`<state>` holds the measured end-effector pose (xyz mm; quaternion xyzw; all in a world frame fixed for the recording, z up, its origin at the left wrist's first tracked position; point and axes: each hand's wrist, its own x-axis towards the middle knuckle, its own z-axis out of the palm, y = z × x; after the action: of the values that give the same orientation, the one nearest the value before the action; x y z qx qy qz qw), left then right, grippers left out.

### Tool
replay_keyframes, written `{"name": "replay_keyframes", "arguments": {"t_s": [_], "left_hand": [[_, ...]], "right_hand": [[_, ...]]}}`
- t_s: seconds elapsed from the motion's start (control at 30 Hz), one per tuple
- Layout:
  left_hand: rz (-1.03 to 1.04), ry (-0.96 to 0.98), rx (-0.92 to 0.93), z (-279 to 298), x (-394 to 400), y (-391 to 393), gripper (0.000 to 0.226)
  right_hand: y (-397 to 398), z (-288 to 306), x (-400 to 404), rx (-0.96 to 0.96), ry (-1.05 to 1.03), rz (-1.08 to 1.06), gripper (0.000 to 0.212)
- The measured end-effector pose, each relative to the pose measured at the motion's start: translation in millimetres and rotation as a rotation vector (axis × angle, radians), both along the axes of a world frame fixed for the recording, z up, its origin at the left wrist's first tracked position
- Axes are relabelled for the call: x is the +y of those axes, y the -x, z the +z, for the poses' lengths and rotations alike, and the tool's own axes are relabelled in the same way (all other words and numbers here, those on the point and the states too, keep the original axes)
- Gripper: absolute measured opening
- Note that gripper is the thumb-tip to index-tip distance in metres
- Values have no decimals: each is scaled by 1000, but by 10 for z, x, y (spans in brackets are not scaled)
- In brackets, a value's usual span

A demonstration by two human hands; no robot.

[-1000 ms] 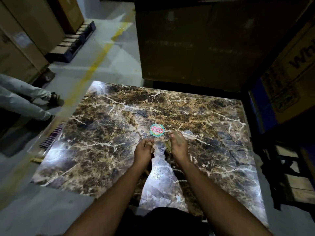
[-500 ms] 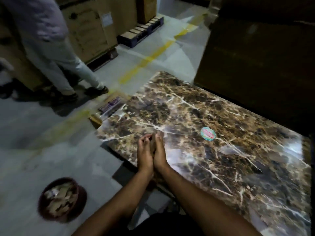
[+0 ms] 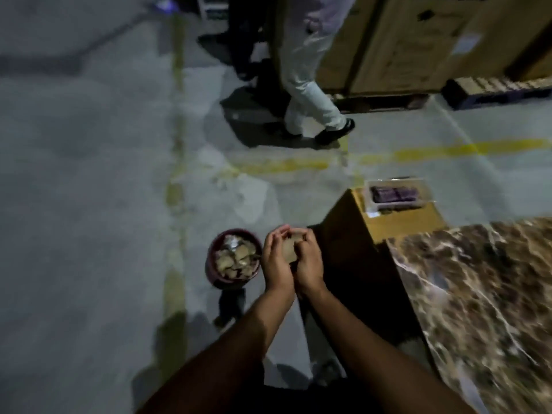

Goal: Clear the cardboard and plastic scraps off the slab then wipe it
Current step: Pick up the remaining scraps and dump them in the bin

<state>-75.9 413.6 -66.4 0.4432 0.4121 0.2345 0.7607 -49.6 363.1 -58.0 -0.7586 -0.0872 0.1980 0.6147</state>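
Head view: both hands' fingers [image 3: 276,239] cup scraps [image 3: 289,249].

Both hands [image 3: 291,256] cupped together (forearms outstretched)

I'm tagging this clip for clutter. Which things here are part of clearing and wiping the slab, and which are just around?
Job:
- marble slab
- cardboard scraps held between left hand and right hand
- dark red bowl on the floor, holding scraps

Just around:
- clear plastic box on a wooden stand
- big cartons
- pallets
- a passer-by's legs
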Motion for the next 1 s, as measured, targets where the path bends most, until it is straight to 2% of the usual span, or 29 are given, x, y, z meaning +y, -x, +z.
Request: {"name": "replay_keyframes", "arguments": {"t_s": [0.1, 0.23, 0.33, 0.43, 0.57, 0.8, 0.87, 1.0], "left_hand": [[20, -30, 65, -17, 466, 155, 25], [127, -27, 89, -284, 867, 241, 26], [304, 71, 116, -694, 1049, 153, 27], [548, 256, 126, -1177, 1152, 27, 22], [671, 317, 248, -1782, 1308, -209, 19], [768, 428, 318, -3141, 1776, -740, 26], [734, 395, 365, -3459, 1854, -800, 19], [670, 459, 450, -4188, 2024, -775, 24]], "right_hand": [[57, -81, 519, -39, -10, 141, 24], [29, -430, 930, 45, 20, 252, 24], [-54, -814, 1172, 118, 73, 347, 25], [-148, -1321, 1348, 230, 75, 373, 24], [-356, -2048, 1590, 342, 135, 409, 22], [-906, -3332, 2083, 561, 150, 364, 23], [-975, -3721, 2165, 560, 187, 391, 24], [-1102, -4399, 2355, 575, 287, 480, 26]]}}
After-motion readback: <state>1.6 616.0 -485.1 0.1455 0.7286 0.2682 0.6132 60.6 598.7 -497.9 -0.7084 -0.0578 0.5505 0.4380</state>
